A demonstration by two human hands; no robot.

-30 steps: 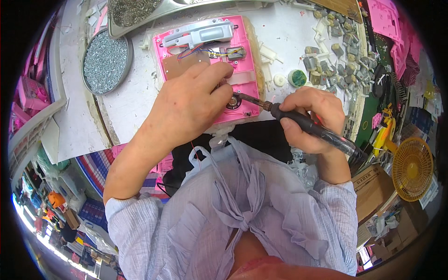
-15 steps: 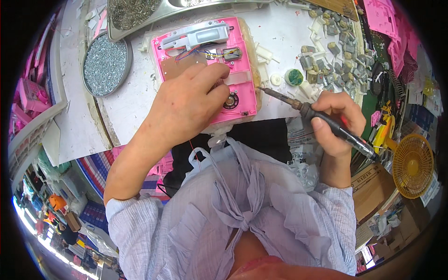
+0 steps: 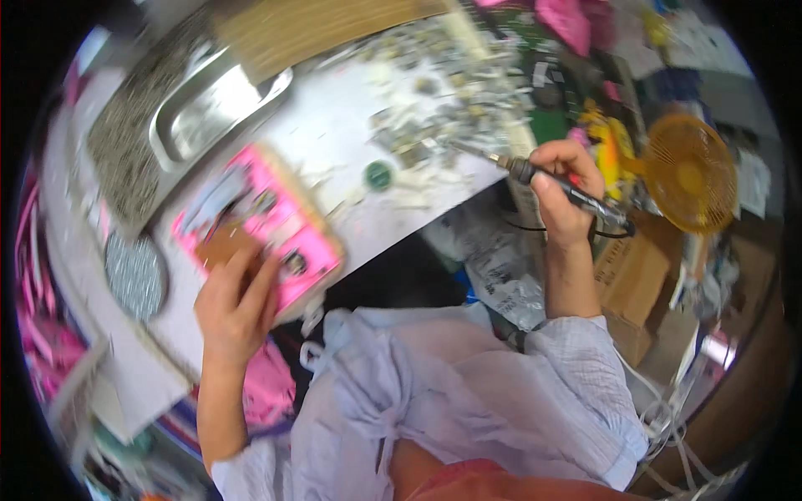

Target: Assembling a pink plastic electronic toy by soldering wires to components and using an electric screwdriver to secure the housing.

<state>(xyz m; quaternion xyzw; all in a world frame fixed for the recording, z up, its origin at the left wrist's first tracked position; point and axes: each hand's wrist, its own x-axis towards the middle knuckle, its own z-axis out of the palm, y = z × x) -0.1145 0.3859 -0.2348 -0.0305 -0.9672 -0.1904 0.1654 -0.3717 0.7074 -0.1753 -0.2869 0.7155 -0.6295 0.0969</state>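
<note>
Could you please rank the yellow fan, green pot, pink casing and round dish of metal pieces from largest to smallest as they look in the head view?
1. Pink casing, partly covered by the left hand
2. Yellow fan
3. Round dish of metal pieces
4. Green pot

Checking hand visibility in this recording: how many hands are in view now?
2: the left hand, at the pink casing, and the right hand, farther right, holding a soldering iron. Others could be hidden in the blurred surroundings.
</note>
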